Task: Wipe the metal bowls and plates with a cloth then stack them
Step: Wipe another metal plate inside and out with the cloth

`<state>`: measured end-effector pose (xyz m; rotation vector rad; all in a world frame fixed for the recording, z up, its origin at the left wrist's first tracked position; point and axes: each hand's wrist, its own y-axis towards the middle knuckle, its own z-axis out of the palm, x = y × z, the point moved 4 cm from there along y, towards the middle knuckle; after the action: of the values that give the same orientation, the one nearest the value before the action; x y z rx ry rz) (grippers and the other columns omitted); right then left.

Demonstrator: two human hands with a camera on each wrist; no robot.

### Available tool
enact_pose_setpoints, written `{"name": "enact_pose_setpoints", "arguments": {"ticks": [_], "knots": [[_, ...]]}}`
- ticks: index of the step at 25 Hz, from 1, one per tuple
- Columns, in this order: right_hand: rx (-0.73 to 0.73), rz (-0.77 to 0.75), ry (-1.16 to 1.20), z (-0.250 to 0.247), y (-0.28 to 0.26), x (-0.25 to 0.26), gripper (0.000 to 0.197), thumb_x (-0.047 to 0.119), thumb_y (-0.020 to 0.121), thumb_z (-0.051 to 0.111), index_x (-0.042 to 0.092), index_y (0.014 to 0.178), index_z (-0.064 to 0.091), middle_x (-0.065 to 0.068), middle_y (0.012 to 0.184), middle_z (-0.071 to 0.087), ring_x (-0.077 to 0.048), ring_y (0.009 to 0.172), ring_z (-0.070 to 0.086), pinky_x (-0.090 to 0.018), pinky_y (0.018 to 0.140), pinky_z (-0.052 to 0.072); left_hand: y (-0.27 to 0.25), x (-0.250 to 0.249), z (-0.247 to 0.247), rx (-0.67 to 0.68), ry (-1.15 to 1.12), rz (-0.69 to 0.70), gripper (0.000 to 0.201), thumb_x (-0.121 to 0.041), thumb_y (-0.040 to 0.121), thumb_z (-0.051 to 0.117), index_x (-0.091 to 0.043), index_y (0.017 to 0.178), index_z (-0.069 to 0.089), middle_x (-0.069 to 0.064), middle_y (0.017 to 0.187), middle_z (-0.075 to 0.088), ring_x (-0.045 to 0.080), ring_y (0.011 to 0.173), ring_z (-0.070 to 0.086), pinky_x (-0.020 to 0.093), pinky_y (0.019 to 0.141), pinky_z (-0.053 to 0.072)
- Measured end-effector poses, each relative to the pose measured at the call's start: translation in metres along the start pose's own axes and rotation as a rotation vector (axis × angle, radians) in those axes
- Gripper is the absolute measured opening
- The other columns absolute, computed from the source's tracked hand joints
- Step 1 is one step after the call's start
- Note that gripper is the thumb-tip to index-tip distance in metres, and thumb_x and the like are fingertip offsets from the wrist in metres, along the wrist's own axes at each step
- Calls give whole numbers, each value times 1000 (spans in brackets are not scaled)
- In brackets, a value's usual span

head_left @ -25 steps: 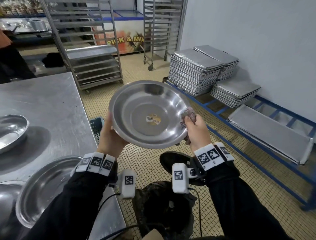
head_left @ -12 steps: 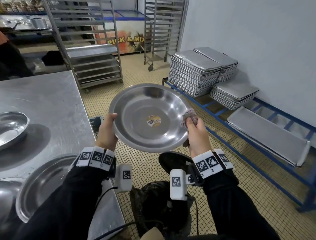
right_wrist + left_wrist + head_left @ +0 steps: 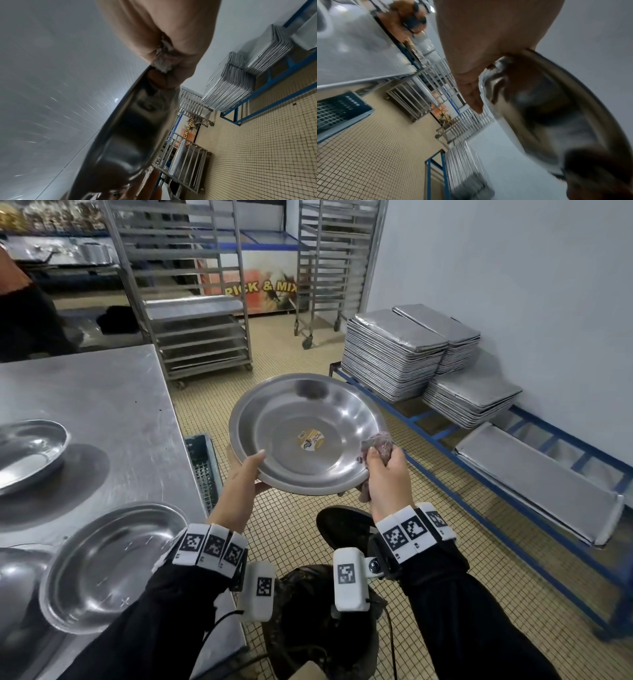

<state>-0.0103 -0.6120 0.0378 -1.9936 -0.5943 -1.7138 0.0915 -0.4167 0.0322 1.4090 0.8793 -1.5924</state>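
I hold a shallow metal bowl (image 3: 308, 433) with a yellow sticker at its centre in the air over the tiled floor. My left hand (image 3: 245, 474) grips its near-left rim, thumb on top, fingers underneath. My right hand (image 3: 383, 470) pinches a crumpled greyish cloth (image 3: 376, 445) over the bowl's right rim. In the left wrist view the bowl's underside (image 3: 547, 108) fills the right half. In the right wrist view the cloth (image 3: 163, 59) sits bunched in my fingers at the bowl's edge (image 3: 130, 128). Two more metal bowls (image 3: 106, 563) (image 3: 29, 453) lie on the steel table.
The steel table (image 3: 113, 405) stands at the left, with another bowl's edge (image 3: 17, 577) at its near corner. A dark crate (image 3: 203, 470) sits beside it. Stacks of baking trays (image 3: 394, 350) rest on a blue rack (image 3: 479, 501) at right. Wheeled racks (image 3: 191, 302) stand behind.
The bowl has been turned in my hands; my left thumb now lies over the near-left rim. The cloth hand has stayed on the right rim, slipping slightly toward me.
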Motion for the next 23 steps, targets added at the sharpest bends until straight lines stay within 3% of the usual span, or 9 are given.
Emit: {"name": "enact_pose_setpoints", "arguments": {"ticks": [2, 4, 6, 9, 12, 14, 17, 20, 23], "knots": [[77, -31, -27, -6, -1, 7, 17, 29, 95, 47, 17, 106, 52, -5, 92, 60, -16, 66, 54, -30, 56, 46, -5, 0, -14, -120, -67, 21, 24, -24, 101, 41, -23, 125, 47, 2, 107, 64, 21, 95, 64, 33, 79, 53], [194, -42, -72, -7, -3, 13, 19, 28, 97, 46, 16, 109, 53, -5, 92, 60, -13, 59, 51, -22, 43, 41, -19, -6, -30, -236, -44, 30, 20, -29, 102, 39, -28, 119, 48, 1, 109, 61, 21, 99, 61, 39, 87, 49], [330, -47, -104, 3, -9, 15, 20, 28, 98, 46, 15, 110, 54, -6, 90, 58, -11, 56, 48, -18, 39, 38, -40, -13, -47, -327, -23, 48, 14, -31, 102, 38, -32, 108, 50, 1, 106, 61, 20, 97, 61, 39, 90, 49], [453, -38, -97, 34, -22, 10, 21, 28, 97, 46, 13, 109, 56, -7, 92, 58, -12, 63, 51, -25, 49, 42, -71, -21, -78, -454, 19, 47, 16, -28, 103, 39, -30, 102, 55, 0, 98, 64, 16, 86, 62, 29, 77, 51], [594, -3, -71, 82, -41, 7, 20, 27, 97, 47, 13, 106, 57, -14, 101, 62, -25, 81, 61, -45, 73, 54, -101, -29, -126, -607, 46, 11, 17, -24, 100, 46, -23, 100, 63, 4, 92, 67, 20, 81, 64, 35, 73, 53], [650, -3, -84, 115, -51, 7, 16, 26, 96, 48, 13, 101, 56, -18, 106, 63, -31, 87, 62, -52, 82, 53, -113, -34, -160, -628, 42, -21, 16, -20, 98, 50, -20, 98, 66, 6, 84, 67, 20, 73, 64, 33, 68, 55], [684, -32, -145, 164, -62, 6, 19, 28, 97, 47, 12, 103, 56, -18, 105, 63, -29, 79, 60, -54, 79, 52, -113, -41, -208, -618, 123, -67, 16, -12, 97, 50, -14, 95, 65, 5, 77, 63, 15, 66, 61, 25, 62, 55], [676, -73, -218, 221, -70, 6, 22, 26, 98, 46, 10, 109, 56, -13, 101, 64, -27, 80, 61, -49, 79, 52, -97, -37, -264, -586, 239, -189, 13, -9, 94, 50, -10, 96, 63, 5, 78, 60, 16, 71, 57, 30, 71, 52], [671, -120, -323, 278, -73, 6, 16, 20, 99, 42, 10, 106, 53, -6, 94, 59, -21, 82, 58, -37, 73, 52, -71, -30, -313, -496, 344, -310, 13, -6, 93, 48, -6, 97, 61, 6, 77, 58, 14, 67, 56, 24, 64, 48]]}}
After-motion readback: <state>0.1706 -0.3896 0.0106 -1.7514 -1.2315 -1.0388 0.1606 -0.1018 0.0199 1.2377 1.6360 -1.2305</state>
